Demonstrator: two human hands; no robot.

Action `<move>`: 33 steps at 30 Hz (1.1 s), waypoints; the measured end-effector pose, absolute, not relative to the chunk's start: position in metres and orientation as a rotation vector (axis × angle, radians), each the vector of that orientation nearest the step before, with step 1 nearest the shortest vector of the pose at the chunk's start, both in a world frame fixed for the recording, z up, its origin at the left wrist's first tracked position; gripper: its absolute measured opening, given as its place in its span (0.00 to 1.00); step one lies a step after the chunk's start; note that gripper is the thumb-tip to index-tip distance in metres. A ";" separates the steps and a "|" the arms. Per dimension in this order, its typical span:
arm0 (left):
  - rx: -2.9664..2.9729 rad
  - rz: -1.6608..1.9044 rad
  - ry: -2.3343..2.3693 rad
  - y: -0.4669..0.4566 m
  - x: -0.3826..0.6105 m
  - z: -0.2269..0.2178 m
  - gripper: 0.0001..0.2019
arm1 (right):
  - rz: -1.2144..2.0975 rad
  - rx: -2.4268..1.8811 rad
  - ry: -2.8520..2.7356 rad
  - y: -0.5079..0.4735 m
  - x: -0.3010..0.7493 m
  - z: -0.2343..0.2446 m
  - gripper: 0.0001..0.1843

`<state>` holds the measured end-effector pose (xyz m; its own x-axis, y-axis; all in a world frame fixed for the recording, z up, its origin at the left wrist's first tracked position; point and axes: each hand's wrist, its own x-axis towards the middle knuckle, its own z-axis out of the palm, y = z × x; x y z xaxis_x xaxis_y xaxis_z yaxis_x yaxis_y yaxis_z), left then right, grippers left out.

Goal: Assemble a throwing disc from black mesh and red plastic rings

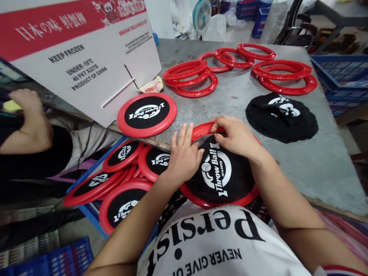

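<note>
A red plastic ring (pixel 198 201) rests against my body at the table's front edge. Over it lies a black mesh cloth disc (pixel 238 172) printed "Throw Ball", with part of the ring's far rim uncovered. My left hand (pixel 185 157) lies on the left side of the rim, its fingers stretched out. At the far edge, the fingers of my right hand (pixel 234 134) are pinched on the cloth beside the bare rim. A finished-looking throw disc (pixel 147 115) lies flat to the left. To the right sits a pile of black cloth discs (pixel 283 122).
Several red rings (pixel 195 90) lie across the grey table (pixel 330 153). A white carton (pixel 86 69) stands at left. Below it, several throw discs (pixel 123 157) fill a blue crate (pixel 100 222). Another person's arm (pixel 31 122) is at far left; blue crates (pixel 342 73) stand at right.
</note>
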<state>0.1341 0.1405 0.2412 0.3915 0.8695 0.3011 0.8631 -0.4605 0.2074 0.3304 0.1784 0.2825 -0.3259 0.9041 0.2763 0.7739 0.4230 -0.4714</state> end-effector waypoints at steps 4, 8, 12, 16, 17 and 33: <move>2.541 0.631 1.566 0.144 0.135 0.237 0.10 | 0.364 -1.425 -2.134 0.178 0.337 0.281 0.09; 2.482 0.704 1.539 0.145 0.135 0.235 0.04 | 0.366 -1.421 -2.110 0.179 0.340 0.279 0.09; 2.548 0.746 1.517 0.142 0.135 0.238 0.04 | 0.399 -1.399 -2.079 0.180 0.338 0.279 0.07; 2.808 0.859 1.510 0.136 0.142 0.241 0.01 | 0.421 -1.369 -2.081 0.181 0.335 0.279 0.08; 2.869 0.906 1.519 0.134 0.144 0.240 0.02 | 0.425 -1.368 -2.084 0.181 0.335 0.280 0.08; 2.748 0.913 1.532 0.143 0.162 0.248 0.09 | 0.428 -1.441 -2.091 0.179 0.335 0.284 0.11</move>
